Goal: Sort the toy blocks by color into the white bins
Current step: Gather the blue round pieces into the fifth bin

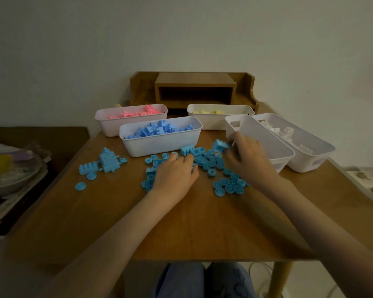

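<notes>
Blue toy blocks and wheels (211,163) lie scattered on the wooden table (181,222) in front of the bin of blue blocks (162,143). My left hand (174,175) rests palm down on the pile with its fingers spread over the pieces. My right hand (249,157), blurred, pinches a blue block (220,145) lifted a little above the pile. A further group of blue pieces (105,163) lies to the left. Behind stand a bin of pink blocks (131,119), a bin of yellow blocks (220,116) and a bin of white blocks (299,143).
An empty white bin (265,143) stands just behind my right hand. A wooden desk shelf (194,89) sits against the wall at the back. A side table with a bowl and papers (11,177) stands to the left. My knees show below the table's front edge.
</notes>
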`<state>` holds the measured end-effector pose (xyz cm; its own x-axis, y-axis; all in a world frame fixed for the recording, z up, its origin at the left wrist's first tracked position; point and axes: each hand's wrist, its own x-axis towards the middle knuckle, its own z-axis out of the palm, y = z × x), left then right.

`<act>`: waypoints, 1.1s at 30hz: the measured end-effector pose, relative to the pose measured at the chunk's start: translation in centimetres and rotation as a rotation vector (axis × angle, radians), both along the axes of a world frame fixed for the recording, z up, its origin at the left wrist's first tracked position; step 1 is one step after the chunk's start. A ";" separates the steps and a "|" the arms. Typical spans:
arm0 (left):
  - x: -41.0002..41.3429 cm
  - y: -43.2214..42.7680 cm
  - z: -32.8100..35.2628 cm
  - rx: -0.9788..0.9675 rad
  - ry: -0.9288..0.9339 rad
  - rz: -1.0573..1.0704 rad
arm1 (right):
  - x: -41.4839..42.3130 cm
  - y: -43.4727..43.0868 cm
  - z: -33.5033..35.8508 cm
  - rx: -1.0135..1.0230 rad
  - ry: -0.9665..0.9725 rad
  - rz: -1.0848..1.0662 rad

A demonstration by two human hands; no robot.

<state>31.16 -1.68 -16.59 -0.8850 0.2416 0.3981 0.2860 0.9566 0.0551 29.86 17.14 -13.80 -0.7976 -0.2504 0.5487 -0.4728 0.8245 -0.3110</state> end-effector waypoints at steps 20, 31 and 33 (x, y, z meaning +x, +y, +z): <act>-1.4 4.7 1.7 0.171 -0.043 -0.076 | 0.0 4.8 1.4 0.126 -0.376 -0.282; -2.9 12.1 6.6 0.184 0.007 -0.367 | 2.5 5.4 -0.4 -0.586 0.060 -0.174; -3.0 13.5 6.5 0.114 -0.146 -0.414 | 2.3 6.2 -0.6 -0.621 0.046 -0.182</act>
